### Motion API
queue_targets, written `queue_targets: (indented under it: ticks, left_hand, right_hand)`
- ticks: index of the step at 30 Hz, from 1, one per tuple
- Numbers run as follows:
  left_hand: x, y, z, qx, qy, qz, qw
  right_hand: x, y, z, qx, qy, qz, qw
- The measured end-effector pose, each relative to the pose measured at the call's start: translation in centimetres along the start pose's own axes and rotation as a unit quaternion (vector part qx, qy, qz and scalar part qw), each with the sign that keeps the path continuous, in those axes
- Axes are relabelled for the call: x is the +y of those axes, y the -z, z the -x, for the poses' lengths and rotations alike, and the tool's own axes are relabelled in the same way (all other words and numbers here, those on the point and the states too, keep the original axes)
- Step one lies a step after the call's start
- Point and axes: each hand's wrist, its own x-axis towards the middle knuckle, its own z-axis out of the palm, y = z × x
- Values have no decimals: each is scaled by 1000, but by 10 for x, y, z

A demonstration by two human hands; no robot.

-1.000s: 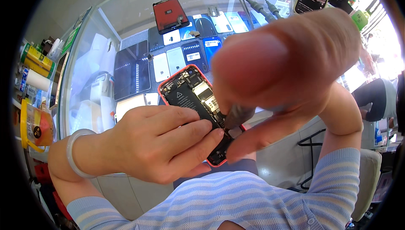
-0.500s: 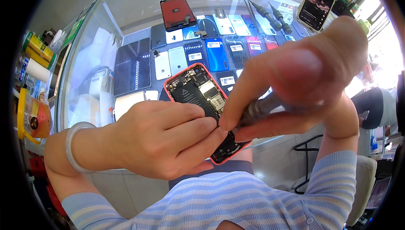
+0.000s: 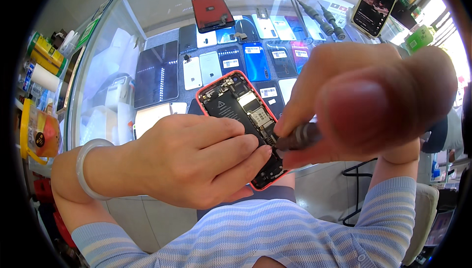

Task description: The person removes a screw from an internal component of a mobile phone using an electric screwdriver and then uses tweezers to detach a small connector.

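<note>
An opened phone (image 3: 253,113) in a red frame lies slantwise in front of me, its black battery and circuit board bare. My left hand (image 3: 196,160) is curled over its lower left side, gripping it, with fingertips near the board. A dark, ringed screwdriver handle (image 3: 299,136) is pinched between the thumb and fingers of my right hand (image 3: 368,101). The screwdriver points down at the phone's lower right part; its tip is hidden by fingers. The right thumb looms large and blurred close to the camera.
Under the glass counter lie several phones, among them a blue one (image 3: 255,62), and a dark tablet (image 3: 156,74). On top rest a red-backed screen panel (image 3: 212,10), two more screwdrivers (image 3: 322,19) and a propped phone (image 3: 374,5) with its screen lit. A yellow-lidded tub (image 3: 42,133) stands left.
My right hand has shifted rightward and rolled, with its thumb lower and the screwdriver's handle turned. The left hand keeps its grip; the whole view has moved slightly.
</note>
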Motion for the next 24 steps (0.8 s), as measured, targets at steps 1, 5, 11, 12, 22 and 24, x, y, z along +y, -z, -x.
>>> queue_targets:
  ticks: [1,5,11,12,22,24]
  left_hand:
    - [1,2,1,-8,5,2,1000]
    - [-2,1,1,-24,-6,14,1000]
    - [-1,-1,2,-14,-29,-41,999]
    - [-1,-1,1,-16,-29,-42,999]
    - [-1,-5,2,1,-14,-18,1000]
    - [-1,-4,3,-5,-23,-24,999]
  right_hand:
    - [1,0,-1,-7,-46,-57,997]
    - [-18,32,-11,-172,-294,-209,916]
    - [19,10,1,-24,106,7,994]
    - [25,16,2,-28,152,31,988]
    - [39,-6,16,-12,189,-112,975]
    - [41,-7,16,25,189,-123,974]
